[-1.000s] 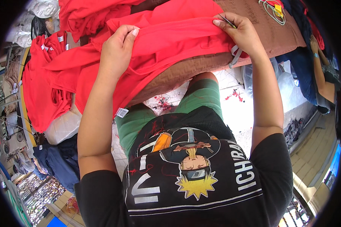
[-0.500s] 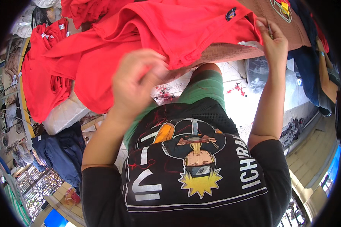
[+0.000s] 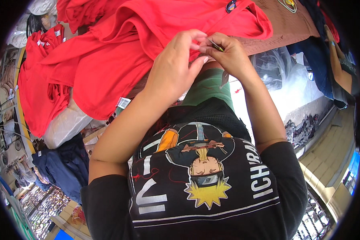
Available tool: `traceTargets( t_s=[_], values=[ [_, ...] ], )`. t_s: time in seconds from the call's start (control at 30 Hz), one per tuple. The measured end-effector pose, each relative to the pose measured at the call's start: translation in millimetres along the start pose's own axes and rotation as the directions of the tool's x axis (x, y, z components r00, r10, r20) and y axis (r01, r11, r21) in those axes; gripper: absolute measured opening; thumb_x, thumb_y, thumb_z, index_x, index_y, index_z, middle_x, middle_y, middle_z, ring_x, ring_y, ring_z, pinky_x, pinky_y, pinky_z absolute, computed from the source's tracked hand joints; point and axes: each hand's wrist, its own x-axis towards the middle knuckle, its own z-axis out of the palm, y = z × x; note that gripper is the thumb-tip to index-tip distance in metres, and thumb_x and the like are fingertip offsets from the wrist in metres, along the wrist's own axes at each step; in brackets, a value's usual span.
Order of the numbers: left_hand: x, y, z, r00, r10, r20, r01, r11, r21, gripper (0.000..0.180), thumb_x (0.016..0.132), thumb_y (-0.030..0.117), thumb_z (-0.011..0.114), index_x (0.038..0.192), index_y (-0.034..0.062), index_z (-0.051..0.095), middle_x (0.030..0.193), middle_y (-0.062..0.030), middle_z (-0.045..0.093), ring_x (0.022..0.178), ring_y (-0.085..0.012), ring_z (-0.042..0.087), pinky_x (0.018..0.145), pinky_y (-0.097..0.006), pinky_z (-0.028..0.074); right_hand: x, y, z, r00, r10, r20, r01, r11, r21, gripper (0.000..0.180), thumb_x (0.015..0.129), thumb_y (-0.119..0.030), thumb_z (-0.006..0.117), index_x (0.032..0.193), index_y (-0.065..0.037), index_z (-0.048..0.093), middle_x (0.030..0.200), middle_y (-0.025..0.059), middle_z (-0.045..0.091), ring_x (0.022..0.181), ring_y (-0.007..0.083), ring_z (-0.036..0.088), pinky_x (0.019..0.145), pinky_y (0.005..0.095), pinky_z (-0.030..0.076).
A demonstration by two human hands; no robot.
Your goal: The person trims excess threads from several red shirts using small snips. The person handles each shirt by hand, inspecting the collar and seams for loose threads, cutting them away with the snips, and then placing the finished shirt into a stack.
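A red garment (image 3: 120,60) with a small dark patch (image 3: 231,6) spreads over the brown work surface. At its near edge my two hands meet. My right hand (image 3: 232,56) is closed round small thread snips (image 3: 217,47), whose metal tip points toward my left fingers. My left hand (image 3: 174,66) has its fingers bent and its thumb held apart from them; nothing shows in the gap. Below my right hand hangs a small translucent strip (image 3: 225,78); what it is attached to is hidden. A white tag (image 3: 124,103) shows at the garment's lower hem.
More red garments (image 3: 42,88) lie at the left, above a clear plastic-wrapped bundle (image 3: 66,124). Dark blue clothes (image 3: 64,164) are piled below. Clear plastic bags (image 3: 272,68) sit at the right. Another person's arm (image 3: 336,64) reaches in at the far right.
My right hand has come left and nearer with the snips, away from the garment's right end. My left hand has moved up and right to meet it. The white tag has come into sight.
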Motion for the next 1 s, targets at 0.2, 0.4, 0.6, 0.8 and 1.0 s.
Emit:
traceTargets(
  t_s=[0.2, 0.4, 0.6, 0.8, 1.0],
  values=[
    [6, -41, 0, 0.984, -0.085, 0.157, 0.076, 0.995, 0.064, 0.053, 0.078, 0.011, 0.074, 0.126, 0.003, 0.053, 0.122, -0.0104, 0.059, 0.108, -0.0219, 0.06, 0.089, -0.033, 0.05, 0, 0, -12, 0.987, 0.159, -0.021, -0.147, 0.947, 0.287, 0.015, 0.094, -0.019, 0.062, 0.097, -0.005, 0.062, 0.073, -0.0071, 0.052, 0.06, 0.0017, 0.043, 0.053, 0.019, 0.036],
    [19, -32, 1, 0.983, -0.108, 0.15, 0.09, 0.988, 0.122, 0.038, 0.078, 0.016, 0.075, 0.112, 0.0026, 0.064, 0.111, -0.0104, 0.063, 0.098, -0.022, 0.063, 0.081, -0.031, 0.051, 5, -3, -7, 0.994, -0.024, -0.105, 0.048, 0.969, 0.243, 0.015, 0.094, -0.02, 0.061, 0.098, -0.005, 0.062, 0.075, -0.006, 0.056, 0.063, 0.0003, 0.045, 0.054, 0.0174, 0.035],
    [31, -34, 8, 0.996, 0.027, 0.088, -0.047, 0.969, 0.241, 0.023, 0.082, 0.021, 0.073, 0.093, 0.0018, 0.067, 0.087, -0.0101, 0.064, 0.072, -0.0152, 0.062, 0.066, -0.031, 0.049, 7, -17, -9, 0.997, -0.033, -0.07, 0.048, 0.971, 0.235, 0.016, 0.092, -0.019, 0.065, 0.096, -0.004, 0.064, 0.081, -0.0024, 0.062, 0.077, 0.0028, 0.053, 0.067, 0.0193, 0.042],
    [38, -26, 4, 0.941, -0.317, 0.118, 0.297, 0.941, 0.162, 0.023, 0.087, 0.025, 0.068, 0.088, 0.0022, 0.067, 0.063, -0.0072, 0.056, 0.058, -0.0075, 0.048, 0.056, -0.026, 0.043, -4, -26, -10, 0.967, 0.234, -0.101, -0.225, 0.97, 0.093, 0.025, 0.085, -0.025, 0.072, 0.09, -0.002, 0.066, 0.07, -0.0033, 0.062, 0.055, 0.0032, 0.05, 0.047, 0.0197, 0.039],
    [34, -40, 12, 0.971, -0.235, 0.051, 0.234, 0.972, 0.036, 0.024, 0.088, 0.025, 0.067, 0.09, 0.0008, 0.066, 0.062, -0.0041, 0.055, 0.058, -0.0051, 0.043, 0.054, -0.025, 0.04, -10, -49, 6, 0.945, 0.258, -0.2, -0.279, 0.957, -0.083, 0.023, 0.081, -0.024, 0.076, 0.088, -0.005, 0.067, 0.061, -0.0038, 0.055, 0.049, 0.0045, 0.045, 0.046, 0.0215, 0.039]
  ],
)
